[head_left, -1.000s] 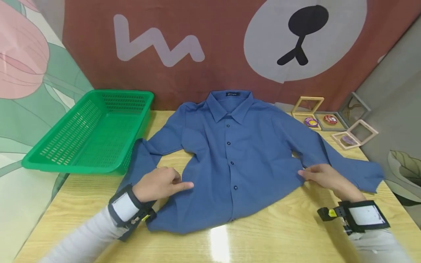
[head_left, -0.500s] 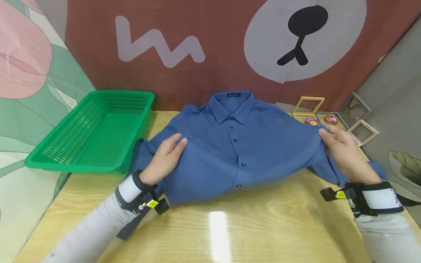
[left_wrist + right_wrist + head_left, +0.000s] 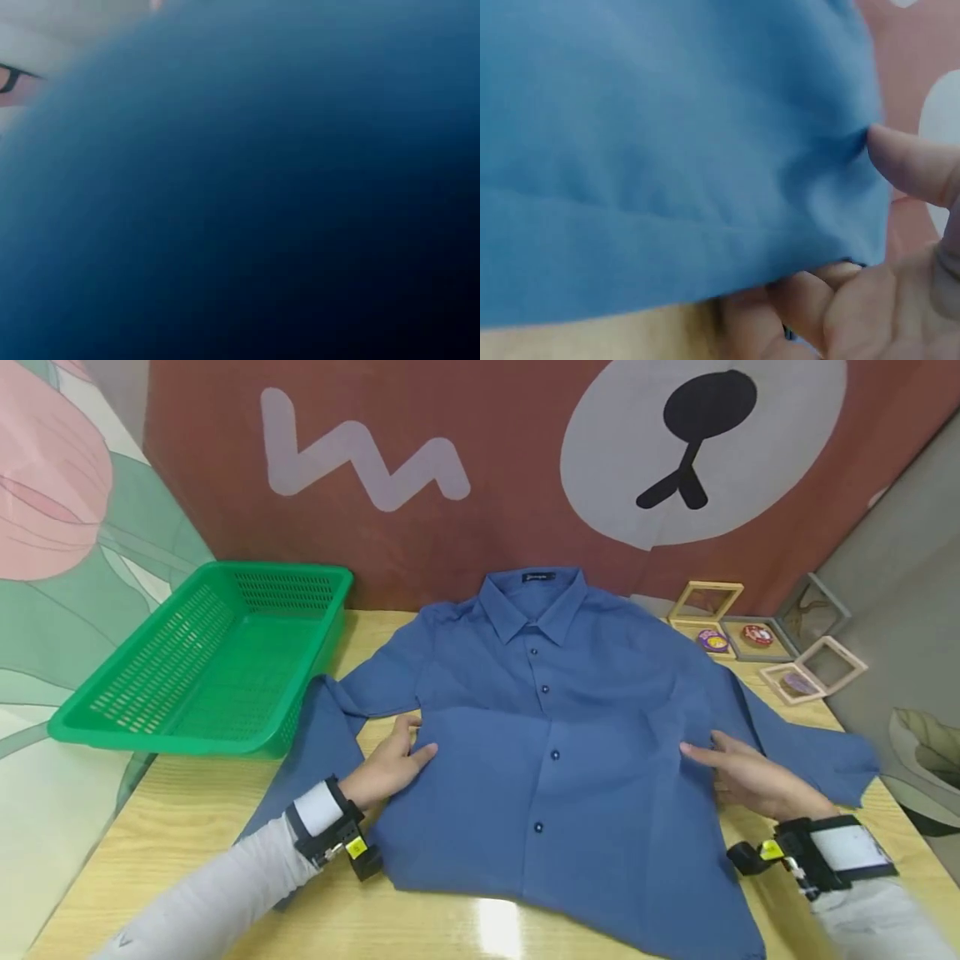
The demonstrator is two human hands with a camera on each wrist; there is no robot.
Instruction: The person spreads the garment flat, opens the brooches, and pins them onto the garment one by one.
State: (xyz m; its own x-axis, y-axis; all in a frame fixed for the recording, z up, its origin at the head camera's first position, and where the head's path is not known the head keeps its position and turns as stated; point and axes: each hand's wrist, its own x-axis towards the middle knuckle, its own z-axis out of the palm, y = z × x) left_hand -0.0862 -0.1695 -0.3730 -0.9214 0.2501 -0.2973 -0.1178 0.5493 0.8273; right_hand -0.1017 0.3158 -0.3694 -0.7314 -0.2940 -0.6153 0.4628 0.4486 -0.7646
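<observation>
Matt cloth shirt (image 3: 487, 810), glossy wood-grain table (image 3: 427, 927), smooth plastic basket (image 3: 251, 681).

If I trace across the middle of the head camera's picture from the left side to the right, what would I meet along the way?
Green basket → left hand → buttons down the front of the blue shirt → right hand.
</observation>
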